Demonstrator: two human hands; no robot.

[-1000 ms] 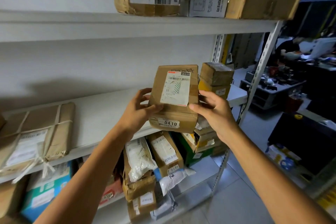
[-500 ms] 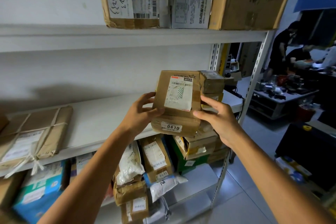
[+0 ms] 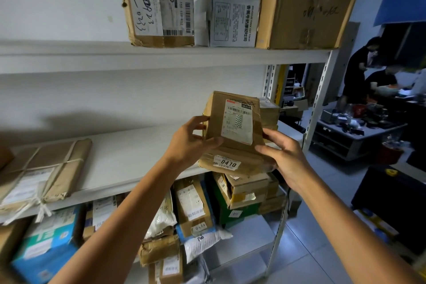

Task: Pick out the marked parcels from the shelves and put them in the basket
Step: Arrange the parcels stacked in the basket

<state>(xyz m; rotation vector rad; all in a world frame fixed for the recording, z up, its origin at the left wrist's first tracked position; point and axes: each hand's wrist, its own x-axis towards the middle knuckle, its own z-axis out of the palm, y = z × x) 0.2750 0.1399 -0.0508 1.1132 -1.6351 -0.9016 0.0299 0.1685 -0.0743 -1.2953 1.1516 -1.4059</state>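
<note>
A small brown cardboard parcel (image 3: 232,152) with a white shipping label and a sticker reading 0410 is held up in front of the middle shelf (image 3: 129,157). My left hand (image 3: 191,140) grips its left side, thumb across the front. My right hand (image 3: 283,157) grips its right side and lower corner. The parcel is tilted, label facing me. No basket is in view.
The top shelf (image 3: 161,55) carries three boxes (image 3: 159,11). A flat tied parcel (image 3: 43,173) lies at the left of the middle shelf. Small boxes (image 3: 268,113) stand behind the held parcel. Several parcels (image 3: 193,207) crowd the lower shelf. People work at a table (image 3: 359,131) on the right.
The view has tilted up, showing more of the top shelf. Both hands still hold the 0410 parcel, which has tipped back slightly.
</note>
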